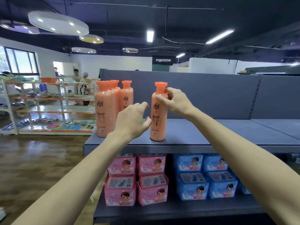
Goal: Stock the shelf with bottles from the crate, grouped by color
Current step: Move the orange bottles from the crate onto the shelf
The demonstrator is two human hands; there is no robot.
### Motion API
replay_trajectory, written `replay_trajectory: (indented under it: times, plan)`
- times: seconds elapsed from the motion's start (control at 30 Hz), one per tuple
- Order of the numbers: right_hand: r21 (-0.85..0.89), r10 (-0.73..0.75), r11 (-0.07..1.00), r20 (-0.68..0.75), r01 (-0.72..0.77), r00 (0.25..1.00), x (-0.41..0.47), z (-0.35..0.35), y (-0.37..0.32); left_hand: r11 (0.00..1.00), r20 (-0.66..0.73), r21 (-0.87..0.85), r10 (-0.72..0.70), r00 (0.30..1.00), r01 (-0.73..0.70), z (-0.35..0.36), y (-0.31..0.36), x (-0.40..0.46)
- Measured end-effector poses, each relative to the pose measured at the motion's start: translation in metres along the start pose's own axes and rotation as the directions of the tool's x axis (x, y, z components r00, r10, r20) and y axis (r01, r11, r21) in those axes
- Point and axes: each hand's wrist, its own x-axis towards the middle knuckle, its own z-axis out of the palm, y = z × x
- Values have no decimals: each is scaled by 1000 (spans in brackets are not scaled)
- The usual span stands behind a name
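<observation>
An orange bottle [158,117] with an orange cap stands upright near the front edge of the grey top shelf [203,135]. My right hand [174,101] grips its neck and shoulder from the right. My left hand [133,120] hovers just left of the bottle with fingers loosely curled and holds nothing; its thumb is close to the bottle's side. A group of several matching orange bottles [105,109] stands at the shelf's left end. The crate is out of view.
The shelf's grey back panel [211,95] rises behind the bottles. Pink packs [136,179] and blue packs [206,176] fill the shelf below. Orange-trimmed racks [48,109] stand to the left on a wooden floor, with people far behind.
</observation>
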Motion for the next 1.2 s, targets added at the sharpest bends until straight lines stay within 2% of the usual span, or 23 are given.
replay_trajectory:
  times: [0.2,0.4,0.47,0.57,1.2]
  plan:
    - [77,117,990,5,-117,993,0,21,6,999,34,-26,-33,999,34,14,-14,-7]
    - [-115,238,966,42,-232,970,-27,40,25,998,45,-18,-63,997,64,18,-31,-14]
    - [-84,258,963,37,-254,965,-33,47,32,997,42,-5,-76,996,77,16,-37,-14]
    - [-33,250,968,24,-249,968,-33,52,32,996,38,-5,-90,995,90,13,-42,-13]
    - [-84,217,974,76,-211,973,31,158,-8,986,10,-2,-168,986,168,-10,-92,-28]
